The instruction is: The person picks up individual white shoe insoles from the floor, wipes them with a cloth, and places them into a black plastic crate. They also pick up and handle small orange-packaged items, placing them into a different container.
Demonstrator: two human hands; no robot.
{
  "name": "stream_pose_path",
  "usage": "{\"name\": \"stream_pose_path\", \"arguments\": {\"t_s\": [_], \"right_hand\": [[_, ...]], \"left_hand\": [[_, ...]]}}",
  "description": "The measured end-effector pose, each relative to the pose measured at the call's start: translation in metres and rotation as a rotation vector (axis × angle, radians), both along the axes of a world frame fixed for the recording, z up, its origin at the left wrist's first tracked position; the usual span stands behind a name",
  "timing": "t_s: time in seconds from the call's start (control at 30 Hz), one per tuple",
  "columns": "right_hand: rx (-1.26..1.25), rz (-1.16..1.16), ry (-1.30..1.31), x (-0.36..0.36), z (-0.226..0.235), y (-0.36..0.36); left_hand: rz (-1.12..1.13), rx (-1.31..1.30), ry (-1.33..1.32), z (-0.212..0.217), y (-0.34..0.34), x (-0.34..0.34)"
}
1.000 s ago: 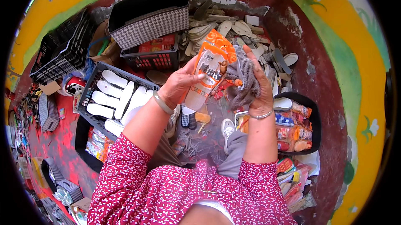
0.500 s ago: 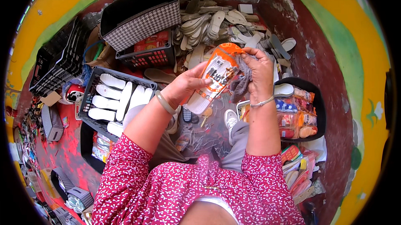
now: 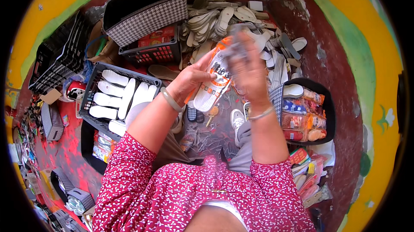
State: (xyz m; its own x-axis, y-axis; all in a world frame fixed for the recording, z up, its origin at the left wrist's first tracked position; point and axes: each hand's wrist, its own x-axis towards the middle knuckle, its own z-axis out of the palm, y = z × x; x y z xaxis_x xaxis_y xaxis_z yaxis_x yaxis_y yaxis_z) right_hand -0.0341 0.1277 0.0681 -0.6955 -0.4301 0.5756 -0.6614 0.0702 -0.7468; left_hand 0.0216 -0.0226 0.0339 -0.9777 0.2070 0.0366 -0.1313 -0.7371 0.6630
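Note:
Tilted in front of me is a pair of white insoles in a clear-and-orange plastic bag [image 3: 212, 86]. My left hand [image 3: 193, 77] grips its left edge, thumb lying across the front. My right hand [image 3: 252, 74], smeared by motion, is at the upper right part of the bag. With it goes a dark grey fabric bundle [image 3: 235, 47], also blurred, which covers part of the bag's top corner. Whether the cloth touches the bag I cannot tell.
To the left, a dark crate [image 3: 95, 89] holds white insoles. A black bin [image 3: 331, 115] of packaged goods stands at right. Loose insoles [image 3: 207, 23] are heaped at the far wall, beside a houndstooth box [image 3: 148, 23]. Scraps [image 3: 205, 139] litter the floor.
My right hand has swung left and slightly downward with the grey cloth, which now overlaps the bag's top. The left hand keeps its grip, and the bag stands slightly more upright.

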Motion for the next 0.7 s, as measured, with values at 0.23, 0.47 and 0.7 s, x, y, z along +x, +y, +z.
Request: {"name": "stream_pose_path", "arguments": {"t_s": [0.23, 0.47, 0.7], "right_hand": [[0.362, -0.112, 0.426, 0.002, -0.011, -0.013], [0.183, 0.082, -0.164, -0.008, -0.009, 0.003], [0.280, -0.137, 0.079, -0.003, -0.005, 0.012]], "left_hand": [[-0.186, -0.076, -0.079, -0.013, -0.010, 0.011], [-0.183, -0.160, 0.045, -0.012, -0.001, 0.013], [-0.225, -0.110, 0.055, -0.005, 0.008, 0.015]]}}
